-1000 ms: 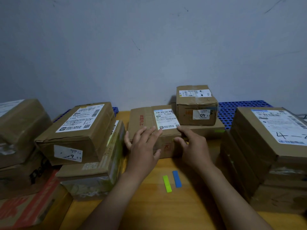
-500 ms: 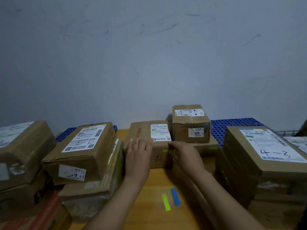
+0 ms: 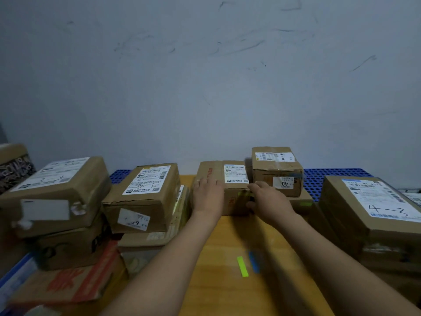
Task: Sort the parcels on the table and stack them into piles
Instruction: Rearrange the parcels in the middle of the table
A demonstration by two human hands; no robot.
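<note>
Compared with a second ago, the middle parcel (image 3: 214, 173) is seen farther up the table (image 3: 227, 293). Its near face is now almost level with that of the flat parcel (image 3: 301, 201) beside it, and the gap to the tape strips (image 3: 242, 266) is widened. It is therefore judged to have been pushed back toward the wall (image 3: 205, 87), though part of the shift may be owed to the raised view. The left hand (image 3: 208, 195) is laid flat over the top near edge, its fingers straight and less spread than before. The right hand (image 3: 268, 199) is set at the near right corner, fingers over the top and thumb against the front face. Whether that corner is truly clamped cannot be told through the blur. For the task, this is read as a parcel being squared into the back row, not yet lifted onto a pile. The parcel is made of plain brown corrugated card, a low oblong with red print and a white paper label. The small box (image 3: 276, 172), more cubic and creased, is stood on the flat parcel. The left pile (image 3: 145, 195) is dented at its corners, and the right pile (image 3: 369, 201) is broad and flat, with "4-3" handwritten on its label. The table is of smooth yellow wood, and a blue perforated panel (image 3: 330, 179) is seen behind.
</note>
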